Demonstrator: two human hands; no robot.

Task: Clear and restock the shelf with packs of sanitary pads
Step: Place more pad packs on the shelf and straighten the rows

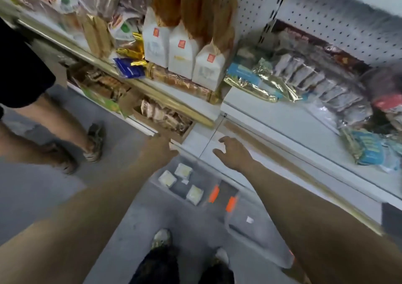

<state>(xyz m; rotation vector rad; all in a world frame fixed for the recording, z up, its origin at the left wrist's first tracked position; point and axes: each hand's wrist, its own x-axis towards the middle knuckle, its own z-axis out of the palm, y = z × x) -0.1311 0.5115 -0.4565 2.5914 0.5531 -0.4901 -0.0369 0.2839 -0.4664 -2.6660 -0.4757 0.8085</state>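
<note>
Underfoot: the wearer's shoes (pixel 161 239) stand on a grey floor (pixel 43 186).
Low down: three small pale square packets (pixel 167 178) lie flat just ahead of the shoes, beside two orange tags (pixel 214 193).
Left hand (pixel 161 149): held out at the front edge of the lower shelf (pixel 250 131), blurred, fingers loosely extended, holding nothing.
Right hand (pixel 232 153): hovers over that white lower shelf, fingers spread and gently curved, holding nothing.
Bystander: another person's bare legs (pixel 65 118) stand on the left.
Task packs: a row of pale soft packs (pixel 315 81) stands on edge on the right-hand shelf (pixel 272 114), well beyond both hands. The print is too blurred to read.
Beside them: blue packs (pixel 365 149) lie at that shelf's right end.
Farthest: bread bags (pixel 185 44) stand on the left shelf against white pegboard (pixel 337 12).
</note>
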